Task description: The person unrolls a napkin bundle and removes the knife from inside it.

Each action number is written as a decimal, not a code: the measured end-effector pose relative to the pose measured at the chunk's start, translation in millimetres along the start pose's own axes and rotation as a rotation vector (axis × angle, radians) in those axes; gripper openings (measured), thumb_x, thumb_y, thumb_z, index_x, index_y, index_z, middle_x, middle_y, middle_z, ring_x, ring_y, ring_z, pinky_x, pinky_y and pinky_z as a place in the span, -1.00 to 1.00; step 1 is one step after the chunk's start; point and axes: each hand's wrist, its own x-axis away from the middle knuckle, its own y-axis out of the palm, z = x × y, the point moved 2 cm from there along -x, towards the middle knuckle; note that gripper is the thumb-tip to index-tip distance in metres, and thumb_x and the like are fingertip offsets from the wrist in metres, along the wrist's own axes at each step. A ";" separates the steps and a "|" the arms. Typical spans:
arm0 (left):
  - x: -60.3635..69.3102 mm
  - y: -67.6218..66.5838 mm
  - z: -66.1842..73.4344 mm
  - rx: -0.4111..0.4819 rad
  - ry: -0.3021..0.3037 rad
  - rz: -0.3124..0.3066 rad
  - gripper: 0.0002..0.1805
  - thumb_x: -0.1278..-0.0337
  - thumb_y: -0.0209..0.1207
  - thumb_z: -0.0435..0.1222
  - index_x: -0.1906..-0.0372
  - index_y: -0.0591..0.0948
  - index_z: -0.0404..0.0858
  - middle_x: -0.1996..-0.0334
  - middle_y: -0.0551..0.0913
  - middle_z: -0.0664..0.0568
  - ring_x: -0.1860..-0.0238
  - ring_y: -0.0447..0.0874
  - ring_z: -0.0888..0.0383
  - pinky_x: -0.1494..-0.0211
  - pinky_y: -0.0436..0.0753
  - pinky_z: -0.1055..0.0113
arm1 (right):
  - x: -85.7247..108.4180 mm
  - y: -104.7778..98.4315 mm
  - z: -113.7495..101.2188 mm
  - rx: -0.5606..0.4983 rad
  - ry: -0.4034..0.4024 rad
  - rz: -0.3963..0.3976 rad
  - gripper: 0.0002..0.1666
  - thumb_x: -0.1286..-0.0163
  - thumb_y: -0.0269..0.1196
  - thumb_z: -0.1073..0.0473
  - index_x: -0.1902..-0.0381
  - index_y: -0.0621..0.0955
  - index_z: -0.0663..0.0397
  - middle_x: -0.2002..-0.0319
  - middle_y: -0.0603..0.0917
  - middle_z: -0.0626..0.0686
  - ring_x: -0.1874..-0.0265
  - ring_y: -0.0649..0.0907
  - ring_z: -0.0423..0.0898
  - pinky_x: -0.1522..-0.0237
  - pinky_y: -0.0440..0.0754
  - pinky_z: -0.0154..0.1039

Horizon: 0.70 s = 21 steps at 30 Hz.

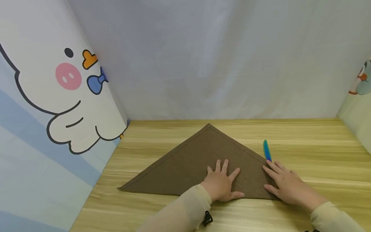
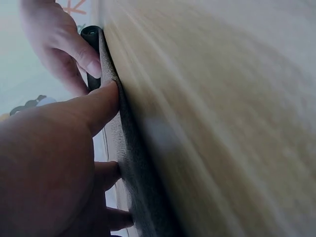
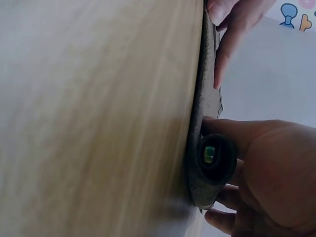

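Observation:
A brown cloth napkin (image 1: 188,161) with stitched hems lies folded in a triangle, point away from me. My left hand (image 1: 221,184) presses it flat near its near edge, fingers spread. At the right corner the cloth is rolled, and my right hand (image 1: 290,185) holds this roll (image 3: 219,158) with thumb and fingers on either side. Past the right fingertips sticks out a shiny blue-green blade (image 1: 267,150), apparently of a table knife; the rest is hidden by cloth and hand. Inside the roll's open end, the right wrist view shows a small greenish metallic end (image 3: 209,154).
The napkin lies on a light wood-grain table (image 1: 327,154). A pale curtain (image 1: 217,64) hangs behind it, and a cartoon-printed sheet (image 1: 37,154) borders the left side. Another printed sheet (image 1: 357,119) stands at the right.

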 end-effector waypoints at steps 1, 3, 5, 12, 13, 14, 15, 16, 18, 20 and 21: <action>-0.4 0.5 0.5 0.000 0.001 0.001 -0.07 0.02 -0.39 0.55 -0.50 -0.17 0.36 -0.53 -0.11 0.01 -0.49 -0.09 -0.11 -0.29 0.30 -0.13 | 0.5 0.6 0.3 -0.001 0.000 0.000 -0.20 -0.30 0.27 -0.14 -0.33 0.41 0.25 -0.38 0.26 0.32 -0.31 0.24 0.40 0.05 0.30 0.51; -0.9 1.3 1.1 0.002 0.002 0.004 -0.08 0.00 -0.38 0.54 -0.50 -0.16 0.35 -0.53 -0.11 0.00 -0.49 -0.09 -0.11 -0.31 0.30 -0.08 | 1.2 1.1 0.7 -0.001 0.002 0.002 -0.21 -0.30 0.28 -0.12 -0.33 0.41 0.25 -0.38 0.26 0.31 -0.31 0.24 0.39 0.04 0.31 0.50; -1.2 1.8 1.4 0.007 0.006 0.009 -0.10 -0.02 -0.38 0.52 -0.50 -0.15 0.34 -0.53 -0.11 -0.01 -0.49 -0.09 -0.11 -0.35 0.28 -0.01 | 1.8 1.2 1.3 0.002 0.000 0.010 -0.22 -0.30 0.29 -0.10 -0.32 0.42 0.26 -0.38 0.27 0.31 -0.31 0.26 0.39 0.05 0.32 0.50; -2.2 2.1 2.3 0.003 0.017 0.016 -0.10 -0.05 -0.39 0.51 -0.50 -0.15 0.32 -0.53 -0.11 -0.03 -0.49 -0.09 -0.12 -0.40 0.22 0.12 | 4.3 -2.3 3.6 0.003 0.007 -0.005 -0.25 -0.30 0.30 -0.02 -0.32 0.40 0.31 -0.38 0.27 0.31 -0.30 0.28 0.38 0.03 0.32 0.48; -2.2 1.9 2.3 0.000 0.017 0.014 -0.10 -0.05 -0.39 0.51 -0.50 -0.15 0.32 -0.53 -0.11 -0.04 -0.49 -0.09 -0.12 -0.40 0.21 0.12 | 4.6 -3.0 4.0 0.003 0.010 -0.008 -0.25 -0.30 0.30 -0.01 -0.32 0.40 0.31 -0.38 0.27 0.31 -0.30 0.28 0.37 0.03 0.32 0.48; -2.1 1.8 2.2 -0.003 0.018 0.013 -0.10 -0.05 -0.40 0.51 -0.50 -0.16 0.32 -0.53 -0.11 -0.04 -0.49 -0.09 -0.12 -0.40 0.21 0.12 | 4.8 -3.3 4.9 0.004 0.010 -0.010 -0.25 -0.30 0.30 -0.01 -0.31 0.40 0.32 -0.37 0.27 0.31 -0.29 0.29 0.38 0.03 0.32 0.47; -2.1 1.7 2.0 -0.004 0.018 0.011 -0.10 -0.05 -0.40 0.51 -0.50 -0.16 0.32 -0.53 -0.12 -0.04 -0.49 -0.10 -0.12 -0.40 0.21 0.11 | 5.2 -3.8 5.7 0.004 0.013 -0.014 -0.25 -0.30 0.30 -0.01 -0.31 0.40 0.33 -0.37 0.27 0.31 -0.29 0.29 0.37 0.02 0.32 0.47; -1.9 1.6 1.8 -0.003 0.018 0.009 -0.10 -0.05 -0.40 0.51 -0.50 -0.17 0.32 -0.53 -0.12 -0.04 -0.49 -0.10 -0.12 -0.40 0.21 0.11 | 5.6 -4.1 6.7 0.006 0.016 -0.016 -0.25 -0.30 0.30 0.00 -0.31 0.40 0.33 -0.37 0.28 0.31 -0.29 0.29 0.37 0.02 0.32 0.47; -1.3 1.4 1.2 0.003 0.020 0.007 -0.09 -0.05 -0.39 0.51 -0.51 -0.17 0.31 -0.53 -0.13 -0.04 -0.49 -0.11 -0.13 -0.40 0.21 0.09 | 6.5 -4.7 8.1 0.005 0.020 -0.018 -0.25 -0.30 0.30 0.00 -0.31 0.40 0.35 -0.37 0.27 0.32 -0.29 0.30 0.37 0.01 0.31 0.47; -0.2 1.5 0.4 0.007 0.024 0.005 -0.09 -0.05 -0.39 0.51 -0.51 -0.17 0.30 -0.53 -0.13 -0.05 -0.49 -0.11 -0.13 -0.40 0.21 0.07 | 7.1 -4.6 9.9 0.004 0.022 -0.020 -0.24 -0.30 0.29 0.00 -0.31 0.39 0.36 -0.37 0.27 0.32 -0.29 0.30 0.37 0.01 0.31 0.47; 0.2 1.4 0.0 0.008 0.026 0.005 -0.09 -0.05 -0.38 0.51 -0.51 -0.17 0.30 -0.53 -0.13 -0.05 -0.49 -0.12 -0.13 -0.39 0.21 0.06 | 7.4 -4.8 10.5 0.002 0.023 -0.017 -0.24 -0.30 0.29 0.00 -0.31 0.39 0.36 -0.37 0.27 0.32 -0.29 0.30 0.38 0.01 0.31 0.47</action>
